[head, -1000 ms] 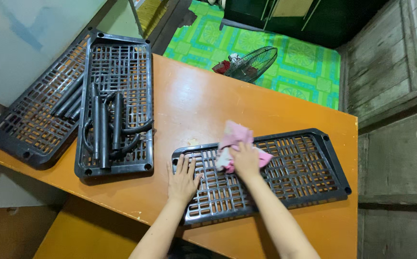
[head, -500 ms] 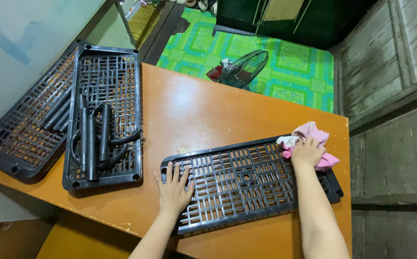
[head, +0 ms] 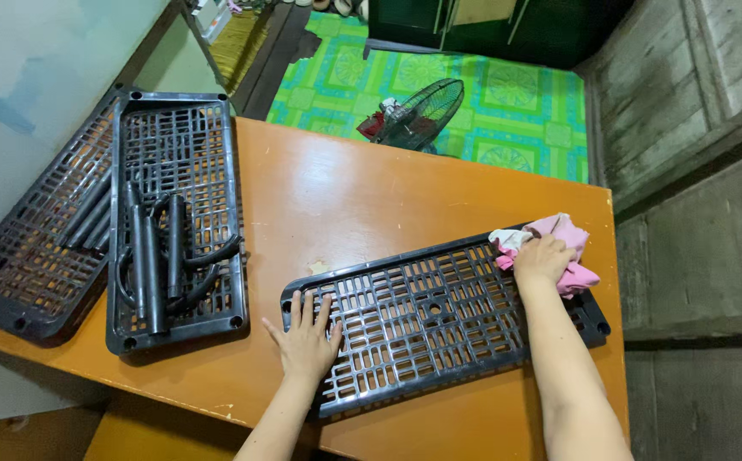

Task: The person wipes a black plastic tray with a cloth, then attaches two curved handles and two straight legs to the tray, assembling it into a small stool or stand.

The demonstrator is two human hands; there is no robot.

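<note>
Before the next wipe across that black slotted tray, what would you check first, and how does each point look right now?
1. Black slotted plastic shelf panel lies flat on the orange wooden table: ok.
2. Left hand pressed flat on the panel's near end, steadying it: ok.
3. Right hand has a grip on the pink cloth at the far end: ok.
4. Panel's near edge sits close to the table edge: cannot tell if it overhangs.
5. Second black panel holding loose black tubes lies apart, to the left: ok.
6. Panel's cleanliness: cannot tell.
</note>
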